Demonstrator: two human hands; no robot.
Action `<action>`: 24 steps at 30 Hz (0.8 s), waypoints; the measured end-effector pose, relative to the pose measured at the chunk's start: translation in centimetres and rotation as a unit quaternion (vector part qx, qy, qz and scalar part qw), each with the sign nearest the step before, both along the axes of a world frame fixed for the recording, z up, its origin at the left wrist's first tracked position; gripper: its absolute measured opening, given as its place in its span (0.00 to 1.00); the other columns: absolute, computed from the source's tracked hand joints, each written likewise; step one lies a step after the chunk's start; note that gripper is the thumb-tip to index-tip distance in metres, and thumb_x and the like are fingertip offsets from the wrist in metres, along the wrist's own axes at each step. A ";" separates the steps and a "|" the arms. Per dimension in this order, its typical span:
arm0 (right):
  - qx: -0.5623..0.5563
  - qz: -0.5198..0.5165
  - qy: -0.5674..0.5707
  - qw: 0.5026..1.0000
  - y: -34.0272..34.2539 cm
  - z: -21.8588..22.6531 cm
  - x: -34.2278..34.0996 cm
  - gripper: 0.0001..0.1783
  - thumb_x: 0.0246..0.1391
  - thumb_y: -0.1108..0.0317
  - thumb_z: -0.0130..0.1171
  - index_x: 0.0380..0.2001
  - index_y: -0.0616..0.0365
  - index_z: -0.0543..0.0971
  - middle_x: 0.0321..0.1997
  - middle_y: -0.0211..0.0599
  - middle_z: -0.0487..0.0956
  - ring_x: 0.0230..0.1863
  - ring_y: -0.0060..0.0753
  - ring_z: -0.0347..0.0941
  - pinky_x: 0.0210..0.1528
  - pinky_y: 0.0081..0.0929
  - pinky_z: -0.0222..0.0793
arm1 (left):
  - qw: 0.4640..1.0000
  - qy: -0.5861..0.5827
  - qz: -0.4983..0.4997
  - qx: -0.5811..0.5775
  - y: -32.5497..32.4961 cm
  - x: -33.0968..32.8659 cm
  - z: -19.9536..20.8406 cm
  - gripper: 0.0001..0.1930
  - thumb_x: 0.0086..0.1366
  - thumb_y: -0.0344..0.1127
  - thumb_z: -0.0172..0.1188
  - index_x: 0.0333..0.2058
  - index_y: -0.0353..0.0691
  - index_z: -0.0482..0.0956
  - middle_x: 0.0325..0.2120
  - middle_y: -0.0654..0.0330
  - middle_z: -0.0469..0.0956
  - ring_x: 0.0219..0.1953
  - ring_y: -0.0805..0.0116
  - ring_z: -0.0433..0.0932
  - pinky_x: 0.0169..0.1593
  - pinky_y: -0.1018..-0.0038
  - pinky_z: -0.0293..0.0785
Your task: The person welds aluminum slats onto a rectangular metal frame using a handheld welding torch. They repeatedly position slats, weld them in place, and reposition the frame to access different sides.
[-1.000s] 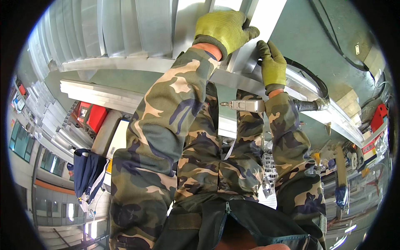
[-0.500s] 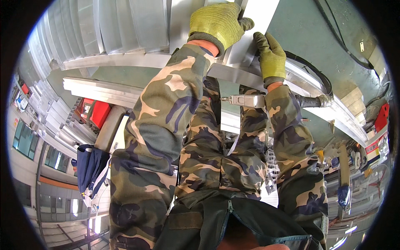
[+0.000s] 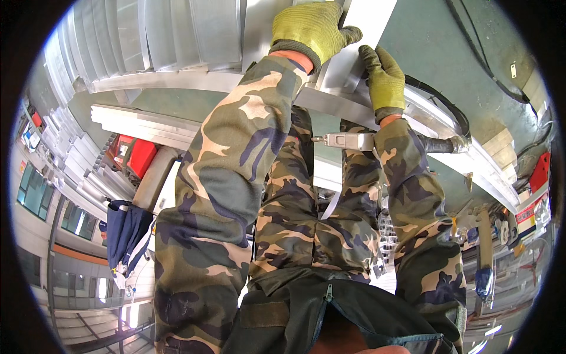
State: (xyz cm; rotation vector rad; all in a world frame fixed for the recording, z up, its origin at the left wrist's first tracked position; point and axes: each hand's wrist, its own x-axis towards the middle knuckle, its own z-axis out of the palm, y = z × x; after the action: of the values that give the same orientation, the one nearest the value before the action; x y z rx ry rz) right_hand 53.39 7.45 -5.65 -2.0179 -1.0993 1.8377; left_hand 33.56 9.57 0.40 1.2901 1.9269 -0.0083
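A long pale aluminium profile (image 3: 374,22) runs up and away between my hands, crossing the top of the view. My left hand (image 3: 309,30), in a yellow-green knitted glove with dark fingertips, is closed over its left edge; the thumb points right and the other fingers are mostly hidden. On the right edge, a little lower, my right hand (image 3: 385,82) wears a matching glove and grips the profile with bent fingers. Beneath my right forearm is a grey pistol-shaped power tool (image 3: 349,141) with a narrow tip and a black handle, untouched by either hand's fingers.
Ribbed aluminium panels (image 3: 171,35) stretch across the upper left. Metal rails (image 3: 144,125) lie below them. A black hose (image 3: 448,101) curves near the tool's handle, and a cable (image 3: 480,56) lies on the green floor. A red box (image 3: 141,158) stands at left.
My left hand and forearm have shifted very slightly right. Both hands stay on the aluminium profile, and the view has tilted a touch.
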 end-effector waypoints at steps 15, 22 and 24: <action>0.000 -0.021 0.018 1.000 -0.1 -0.4 0.3 0.28 0.60 0.57 0.73 0.57 0.63 0.82 0.46 0.32 0.86 0.42 0.20 0.76 0.45 0.19 0.74 | 0.999 -0.015 -0.011 0.028 -0.1 -0.3 0.4 0.23 0.65 0.54 0.65 0.43 0.37 0.83 0.41 0.46 0.85 0.47 0.46 0.83 0.51 0.55 0.77; -0.012 -0.011 0.020 1.000 -0.1 -0.2 -0.1 0.28 0.60 0.56 0.73 0.57 0.62 0.82 0.46 0.33 0.86 0.42 0.20 0.76 0.45 0.20 0.74 | 1.000 -0.005 -0.009 0.027 -0.4 -0.4 -0.2 0.24 0.64 0.55 0.65 0.41 0.37 0.84 0.40 0.45 0.85 0.47 0.46 0.83 0.51 0.55 0.78; -0.015 -0.003 0.021 1.000 0.1 0.0 -0.1 0.28 0.60 0.56 0.73 0.57 0.62 0.82 0.47 0.33 0.85 0.42 0.21 0.76 0.46 0.20 0.74 | 0.999 -0.007 -0.008 0.032 -0.4 -0.5 0.0 0.24 0.64 0.55 0.65 0.41 0.37 0.84 0.39 0.45 0.85 0.46 0.45 0.83 0.51 0.55 0.78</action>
State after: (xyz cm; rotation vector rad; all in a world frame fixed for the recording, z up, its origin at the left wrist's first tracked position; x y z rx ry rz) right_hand 53.31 7.54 -5.61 -1.9867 -1.0587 1.8962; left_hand 33.10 9.20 0.38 1.3449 1.9179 0.0542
